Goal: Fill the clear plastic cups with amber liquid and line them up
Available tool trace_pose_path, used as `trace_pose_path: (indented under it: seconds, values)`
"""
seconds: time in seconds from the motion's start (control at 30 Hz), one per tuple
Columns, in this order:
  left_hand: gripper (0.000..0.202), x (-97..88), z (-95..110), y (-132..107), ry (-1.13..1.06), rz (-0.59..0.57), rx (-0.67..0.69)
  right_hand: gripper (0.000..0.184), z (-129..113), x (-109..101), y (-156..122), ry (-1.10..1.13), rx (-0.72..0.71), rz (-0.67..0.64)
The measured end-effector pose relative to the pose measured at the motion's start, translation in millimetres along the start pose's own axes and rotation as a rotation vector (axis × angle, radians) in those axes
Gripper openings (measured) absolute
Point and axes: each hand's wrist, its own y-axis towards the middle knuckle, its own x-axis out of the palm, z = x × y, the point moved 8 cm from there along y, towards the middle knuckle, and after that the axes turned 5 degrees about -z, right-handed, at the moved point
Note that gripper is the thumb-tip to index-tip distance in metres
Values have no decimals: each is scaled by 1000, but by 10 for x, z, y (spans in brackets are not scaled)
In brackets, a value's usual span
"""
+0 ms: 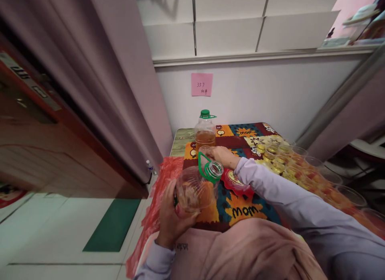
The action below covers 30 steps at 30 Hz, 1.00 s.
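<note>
While the left hand (176,216) grasps the rounded, ribbed body of a clear plastic jug (191,191), tilted above the desk (184,136), its open, threaded neck and green loop handle lean toward the right hand (224,156), closed around a thin, clear cup (204,150). Just behind stands a green-capped jug (205,132) of amber liquid. Clear plastic cups (284,159) crowd the right side; crinkled red plastic sheeting (159,195) drapes the left edge.

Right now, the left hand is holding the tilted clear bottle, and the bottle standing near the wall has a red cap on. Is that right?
Not quite: the cap is green, not red, as the head view shows. The left hand is holding the tilted clear bottle, and the capped bottle stands near the wall.
</note>
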Motion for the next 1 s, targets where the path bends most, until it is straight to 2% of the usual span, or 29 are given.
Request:
trace_pose_path:
  seconds: [0.27,0.47,0.6,0.7,0.8,0.83,0.9,1.0]
  values:
    - [111,5,44,5,29,-9,22,24,58,7,17,-5,28,57]
    - [111,13,104,10,61,-9,54,12,100,-36,-5,35,14,183]
    - [112,20,134,18,71,-14,68,13,94,-178,-55,78,-27,280]
    - [113,25,133,24,71,-23,73,15,159,-414,-244,110,-56,423]
    - [112,26,122,37,68,-23,73,19,342,-627,-666,128,-70,643]
    - [111,28,119,44,68,-21,74,20,429,-622,-822,117,-49,672]
    - [112,33,114,64,72,-18,75,21,621,-460,-1093,72,47,619]
    - [113,58,95,96,87,-21,75,24,857,12,-1403,44,198,435]
